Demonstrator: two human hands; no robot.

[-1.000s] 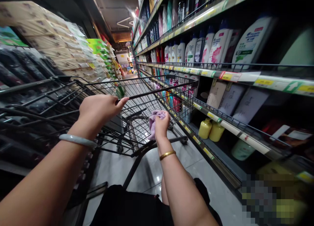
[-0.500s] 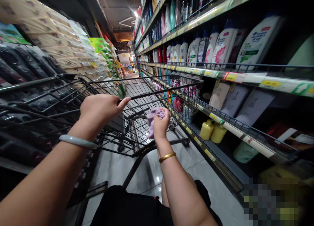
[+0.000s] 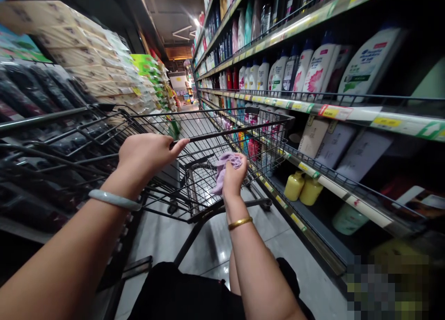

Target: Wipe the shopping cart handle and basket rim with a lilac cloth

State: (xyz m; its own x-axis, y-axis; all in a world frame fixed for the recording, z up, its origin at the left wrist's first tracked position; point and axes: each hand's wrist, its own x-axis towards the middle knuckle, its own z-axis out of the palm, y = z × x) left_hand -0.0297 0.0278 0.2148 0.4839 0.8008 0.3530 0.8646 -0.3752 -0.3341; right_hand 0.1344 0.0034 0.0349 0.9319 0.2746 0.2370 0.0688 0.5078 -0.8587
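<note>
My left hand [image 3: 144, 154] is closed over the dark handle [image 3: 225, 132] of a black wire shopping cart, its thumb lying along the bar and its other fingers hidden beneath. Below and to the right of it, my right hand [image 3: 235, 177] clutches a crumpled lilac cloth [image 3: 219, 172]. Part of the cloth hangs down on the left side of that hand. Behind the cloth is the cart's wire basket [image 3: 198, 190], through whose mesh the floor shows. Whether the cloth touches the cart, I cannot tell.
Shelves on the right hold shampoo bottles [image 3: 318, 70], boxes [image 3: 335, 144] and yellow pump bottles [image 3: 294, 185]. Stacked tan packs [image 3: 69, 56] and dark wrapped goods [image 3: 41, 88] line the left side. A grey tiled floor [image 3: 285, 250] runs along the aisle.
The whole view has shifted slightly, so hands, cart and shelves all sit a little farther right. Both hands keep their hold on the handle and the cloth.
</note>
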